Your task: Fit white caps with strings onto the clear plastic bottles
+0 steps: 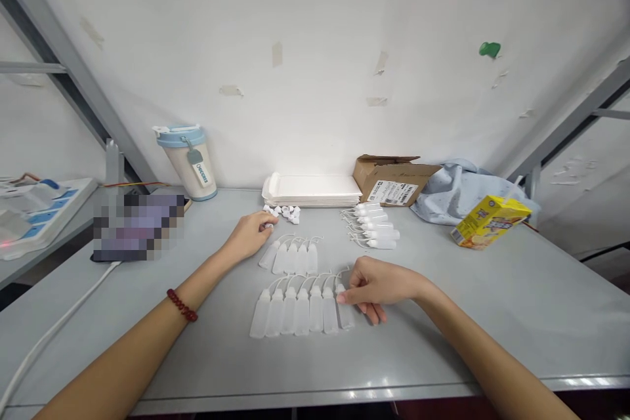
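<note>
My left hand (249,236) is closed at the fingertips around a small white cap (268,226), beside a loose pile of similar white caps (290,213). My right hand (377,282) has its thumb and bent fingers on a small translucent squeeze bottle (346,318), the rightmost of the front row. Several like bottles (288,312) lie flat in that row, thin white tethers curving from their necks. Behind them is a shorter second row of bottles (295,257). To the right, another group of bottles (384,234) lies sideways, necks pointing left.
Against the wall stand a stack of white trays or boxes (315,190) and an open cardboard box (398,177). A tumbler (194,167), a phone (142,226) with its cable and a power strip (49,216) are leftward. Rightward are a yellow drink carton (487,223) and light-blue cloth (438,197).
</note>
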Demonstrator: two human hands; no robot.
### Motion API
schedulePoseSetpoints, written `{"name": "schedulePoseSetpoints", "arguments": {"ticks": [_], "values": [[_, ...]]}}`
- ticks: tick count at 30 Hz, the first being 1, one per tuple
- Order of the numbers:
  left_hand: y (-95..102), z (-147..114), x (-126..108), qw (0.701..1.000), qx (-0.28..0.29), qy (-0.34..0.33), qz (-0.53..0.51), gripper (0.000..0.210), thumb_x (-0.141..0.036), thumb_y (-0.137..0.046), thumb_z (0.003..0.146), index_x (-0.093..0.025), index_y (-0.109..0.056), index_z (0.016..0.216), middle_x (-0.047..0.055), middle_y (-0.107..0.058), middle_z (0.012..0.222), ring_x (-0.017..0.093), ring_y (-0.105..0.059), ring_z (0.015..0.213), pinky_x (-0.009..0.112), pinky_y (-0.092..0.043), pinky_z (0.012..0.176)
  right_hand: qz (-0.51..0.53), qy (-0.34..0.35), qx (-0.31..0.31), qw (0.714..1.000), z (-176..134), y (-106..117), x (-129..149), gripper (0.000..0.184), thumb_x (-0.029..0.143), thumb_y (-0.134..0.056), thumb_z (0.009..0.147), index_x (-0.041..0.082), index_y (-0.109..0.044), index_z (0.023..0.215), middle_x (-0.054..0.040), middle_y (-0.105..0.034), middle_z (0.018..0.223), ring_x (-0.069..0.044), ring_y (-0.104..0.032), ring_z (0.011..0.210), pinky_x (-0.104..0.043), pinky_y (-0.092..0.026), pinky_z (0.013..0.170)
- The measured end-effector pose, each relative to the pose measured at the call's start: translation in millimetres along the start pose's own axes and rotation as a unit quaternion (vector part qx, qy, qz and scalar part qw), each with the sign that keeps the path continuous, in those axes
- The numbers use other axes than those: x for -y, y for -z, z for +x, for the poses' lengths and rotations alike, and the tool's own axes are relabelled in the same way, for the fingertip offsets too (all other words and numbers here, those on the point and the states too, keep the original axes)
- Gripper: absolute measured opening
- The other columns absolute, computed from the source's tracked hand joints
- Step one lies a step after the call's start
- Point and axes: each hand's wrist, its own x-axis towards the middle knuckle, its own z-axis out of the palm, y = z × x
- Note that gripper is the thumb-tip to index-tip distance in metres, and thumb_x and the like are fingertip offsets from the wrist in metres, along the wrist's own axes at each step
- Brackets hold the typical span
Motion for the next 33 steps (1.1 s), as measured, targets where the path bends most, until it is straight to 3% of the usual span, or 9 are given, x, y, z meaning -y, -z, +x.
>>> {"name": "schedulePoseSetpoints", "arguments": {"ticks": [7,13,18,24,33], "values": [[1.4,1,2,1.000,0.000,0.028,-0.012,0.025,-0.027,-0.054,0.067,-0.021,-0.071,0.084,0.004,-0.070,0.097,0.020,-0.063,0.073,0.029,-0.049,0.072,-0.019,-0.018,-0.020,0.999,1,2,-3,0.037,0.046,-0.056,0.076,0.017,-0.046,0.055,0.0030,-0.057,0.043,-0.008,-0.052,0.036,-0.017,-0.030,0.036],[6.6,2,6,0.998,-0.020,0.057,0.002,0.015,-0.031,-0.060,0.061,-0.020,-0.070,0.064,0.004,-0.068,0.070,0.024,-0.061,0.072,0.030,-0.045,0.065,-0.035,-0.016,-0.044,0.998,3,-1,-4,0.029,0.031,-0.050,0.076,0.018,-0.043,0.051,0.0026,-0.056,0.041,-0.009,-0.052,0.034,-0.016,-0.031,0.035],[7.9,0,0,0.997,-0.029,0.075,-0.013,0.018,-0.034,-0.063,0.060,-0.019,-0.071,0.066,0.005,-0.066,0.065,0.022,-0.060,0.067,0.029,-0.044,0.061,-0.028,-0.010,-0.069,0.997,2,0,-4,0.020,0.023,-0.049,0.071,0.018,-0.044,0.051,0.0026,-0.056,0.042,-0.008,-0.051,0.034,-0.017,-0.037,0.038],[9.0,-7,-20,0.994,-0.056,0.076,-0.053,0.031,-0.040,-0.057,0.071,-0.017,-0.070,0.087,0.005,-0.069,0.080,0.021,-0.061,0.076,0.029,-0.046,0.071,-0.019,0.021,-0.129,0.991,-1,7,-3,0.015,0.023,-0.051,0.072,0.016,-0.048,0.059,0.0013,-0.060,0.051,-0.010,-0.056,0.041,-0.019,-0.034,0.042],[8.9,-30,-64,0.985,0.043,0.025,-0.167,0.028,-0.044,-0.060,0.074,-0.018,-0.064,0.087,0.000,-0.062,0.071,0.014,-0.054,0.061,0.025,-0.042,0.060,0.063,0.137,-0.250,0.956,0,7,3,0.008,0.021,-0.056,0.075,0.018,-0.049,0.073,0.0032,-0.054,0.061,-0.010,-0.047,0.056,-0.022,-0.033,0.052]]}}
